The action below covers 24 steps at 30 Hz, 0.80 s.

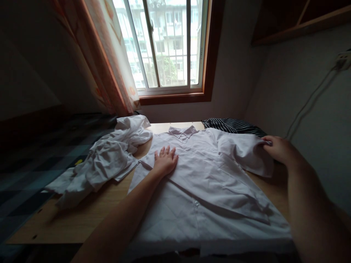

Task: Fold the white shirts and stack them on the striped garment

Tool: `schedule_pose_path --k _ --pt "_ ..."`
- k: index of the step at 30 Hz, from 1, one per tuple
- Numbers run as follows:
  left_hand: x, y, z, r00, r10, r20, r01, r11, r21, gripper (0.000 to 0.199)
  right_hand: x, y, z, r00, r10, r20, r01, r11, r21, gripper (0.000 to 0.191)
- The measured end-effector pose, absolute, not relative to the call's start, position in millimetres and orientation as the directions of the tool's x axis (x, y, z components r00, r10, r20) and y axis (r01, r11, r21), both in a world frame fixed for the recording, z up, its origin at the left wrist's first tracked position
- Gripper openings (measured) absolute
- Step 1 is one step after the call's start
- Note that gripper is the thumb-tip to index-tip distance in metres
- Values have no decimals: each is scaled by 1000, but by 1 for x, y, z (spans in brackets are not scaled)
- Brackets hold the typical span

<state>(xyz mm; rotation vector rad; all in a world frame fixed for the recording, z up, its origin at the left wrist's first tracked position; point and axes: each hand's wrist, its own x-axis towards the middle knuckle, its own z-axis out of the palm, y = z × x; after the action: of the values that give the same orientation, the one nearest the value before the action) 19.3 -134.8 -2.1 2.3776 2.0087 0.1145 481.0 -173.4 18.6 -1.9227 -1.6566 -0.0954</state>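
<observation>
Pale wood-grain worktop (82, 226) below a window (171, 47), with a white collared button-front shirt (203, 179) laid out.

The shirt lies with its hem at the near edge of the worktop and its collar (183, 132) toward the far edge; shallow creases cross the front. The left hand (166, 160) rests palm down on the shirt's upper front, fingers spread, grasping nothing. Near the right edge, the right hand (274, 146) pinches the end of the sleeve (251, 153) between thumb and fingers. Crumpled white fabric (109, 157) occupies the left side, just beside a dark checked cloth (33, 175). At the far right corner, black-and-white striped fabric (233, 126) lies behind the shirt's shoulder. Beyond the far edge, an orange-and-cream patterned curtain (95, 54) hangs left of the brown-framed window.
</observation>
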Motion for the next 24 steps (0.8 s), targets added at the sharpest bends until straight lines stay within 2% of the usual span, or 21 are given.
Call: schedule_pose_path --k 4,8,13,16,20,22,24 --pt "19 -134 -3 170 985 42 983 -173 64 60 442 -182 45 112 910 400 851 120 -511 18" --pt "19 -133 -3 169 985 39 983 -171 63 60 415 -192 62 104 943 317 705 155 -692 23" --pt "19 -134 -2 174 984 43 982 -177 62 59 392 -191 68 151 978 142 288 94 -953 27" --pt "19 -134 -2 171 984 43 982 -173 69 59 375 -185 65 59 998 22 62 19 -998 36" --pt "17 -134 2 186 979 88 974 -196 117 55 341 -190 60 -108 994 -5 -134 -19 -991 49" --pt "14 -135 8 207 966 155 953 -235 192 48 324 -196 56 -298 954 -24 -176 -80 -981 58" --pt "11 -137 16 243 942 229 899 -308 311 42 312 -201 51 -475 879 -40 -163 -133 -978 59"
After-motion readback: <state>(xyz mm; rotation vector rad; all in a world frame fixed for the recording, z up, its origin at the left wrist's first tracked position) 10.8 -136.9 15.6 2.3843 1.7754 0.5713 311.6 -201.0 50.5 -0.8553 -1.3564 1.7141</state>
